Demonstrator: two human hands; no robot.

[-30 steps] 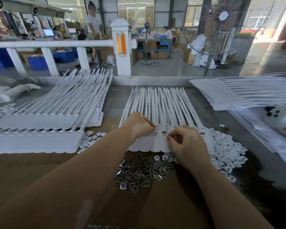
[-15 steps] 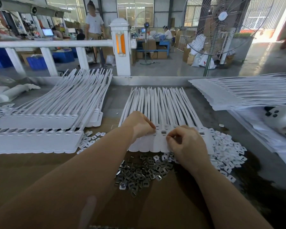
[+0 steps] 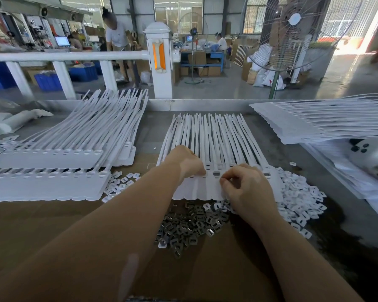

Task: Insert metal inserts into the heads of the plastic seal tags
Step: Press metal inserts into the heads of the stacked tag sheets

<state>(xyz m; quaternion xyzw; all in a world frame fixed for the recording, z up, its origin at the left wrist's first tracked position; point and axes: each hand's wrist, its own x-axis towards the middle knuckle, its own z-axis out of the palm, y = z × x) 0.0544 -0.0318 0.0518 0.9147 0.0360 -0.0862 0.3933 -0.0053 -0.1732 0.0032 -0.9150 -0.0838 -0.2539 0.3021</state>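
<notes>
**Two hands at one strip of seal tags**

Both hands work on a single strip of white plastic seal tags (image 3: 205, 149) lying flat on the bench (image 3: 260, 136), tails pointing away from the person. The left hand (image 3: 187, 161) has its fingers curled down onto the heads of the strip, pressing them; whether anything sits under the fingertips cannot be told. The right hand (image 3: 247, 188) shows a grip pressed together, thumb against forefinger, just beside the left hand and over the lower edge of the strip; what it pinches is too small to make out. Between the two hands one head socket shows a grey metal insert (image 3: 216, 173) seated in it.

Directly below the right-hand grip lies one heap of loose metal inserts (image 3: 190, 223), too many to count. To the right of that grip spreads one heap of small white plastic caps (image 3: 299, 197). Left of the left hand lie two more stacks of tag strips (image 3: 52, 162), and far right one further stack (image 3: 314, 123).
</notes>
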